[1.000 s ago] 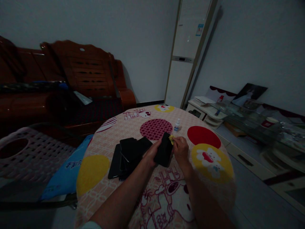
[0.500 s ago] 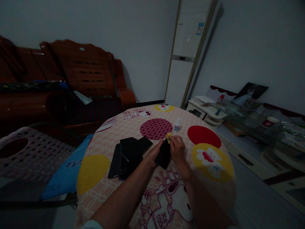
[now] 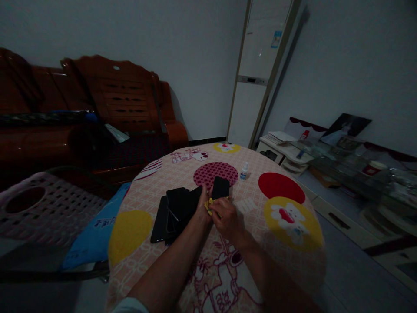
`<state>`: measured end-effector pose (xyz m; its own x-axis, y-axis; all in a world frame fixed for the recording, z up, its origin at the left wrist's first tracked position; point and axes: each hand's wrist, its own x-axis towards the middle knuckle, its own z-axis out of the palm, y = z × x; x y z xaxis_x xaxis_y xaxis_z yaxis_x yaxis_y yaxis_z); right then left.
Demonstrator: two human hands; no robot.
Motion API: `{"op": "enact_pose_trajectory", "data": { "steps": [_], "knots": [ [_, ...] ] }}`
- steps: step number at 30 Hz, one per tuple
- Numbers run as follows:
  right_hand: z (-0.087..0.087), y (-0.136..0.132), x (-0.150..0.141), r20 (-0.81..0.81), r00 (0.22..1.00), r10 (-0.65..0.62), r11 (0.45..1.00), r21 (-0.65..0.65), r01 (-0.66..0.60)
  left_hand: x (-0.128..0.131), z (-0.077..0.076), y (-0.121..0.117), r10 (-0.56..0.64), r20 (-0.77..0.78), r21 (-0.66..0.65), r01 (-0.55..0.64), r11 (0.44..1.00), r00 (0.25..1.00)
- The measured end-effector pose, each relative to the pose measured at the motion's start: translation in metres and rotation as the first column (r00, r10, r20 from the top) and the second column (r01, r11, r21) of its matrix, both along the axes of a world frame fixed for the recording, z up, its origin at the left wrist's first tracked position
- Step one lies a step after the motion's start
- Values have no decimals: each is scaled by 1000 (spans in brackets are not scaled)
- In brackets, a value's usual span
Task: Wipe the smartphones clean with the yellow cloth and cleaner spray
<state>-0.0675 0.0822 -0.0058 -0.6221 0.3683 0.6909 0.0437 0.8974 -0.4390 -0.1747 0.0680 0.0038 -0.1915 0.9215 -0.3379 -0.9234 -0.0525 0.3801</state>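
A black smartphone [image 3: 221, 188] is held above the table by my left hand [image 3: 204, 206], which grips its left side. My right hand [image 3: 226, 217] pinches a small yellow cloth [image 3: 209, 206] against the near end of the phone. The cloth is partly covered by my fingers. Left of my hands lies a stack of dark, flat devices [image 3: 182, 204], phones or tablets, one on another. Beyond my right hand a small white bottle [image 3: 244, 171] with a blue label stands upright.
A patterned cloth covers the round table [image 3: 130, 237]. Left are a woven chair [image 3: 58, 208] with a blue cushion [image 3: 97, 230] and a wooden sofa [image 3: 120, 95]. A low cabinet with a glass top [image 3: 345, 161] runs along the right; a tall air conditioner [image 3: 250, 104] stands behind.
My right hand has moved the yellow cloth from the phone's far end down to its near end. The phone has turned, its far end now pointing away from me.
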Motion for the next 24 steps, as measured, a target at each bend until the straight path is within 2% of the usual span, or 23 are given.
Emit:
{"op": "enact_pose_trajectory", "data": {
  "steps": [2, 6, 13, 18, 24],
  "knots": [
    [0, -3, 0, 7, 999, 32, 999, 20, -32, -3, 3, -1, 11, 15, 24, -11, 1000, 1000],
    [-1, 0, 3, 21, 999, 27, 999, 36, -28, -9, 5, -2, -85, 49, -21, 87, 996, 995],
    [-3, 18, 14, -8, 998, -57, 998, 17, 57, -15, -2, 0, 17, -39, 12, -16, 1000, 999],
    [-3, 27, 19, -43, 993, -114, 993, 5, 114, -15, 1, -3, -10, -70, -15, 9, 1000, 998],
    [-5, 37, 22, -62, 979, -194, 981, 5, 195, -2, 8, -4, -26, -62, -99, 19, 995, 998]
  ]
}}
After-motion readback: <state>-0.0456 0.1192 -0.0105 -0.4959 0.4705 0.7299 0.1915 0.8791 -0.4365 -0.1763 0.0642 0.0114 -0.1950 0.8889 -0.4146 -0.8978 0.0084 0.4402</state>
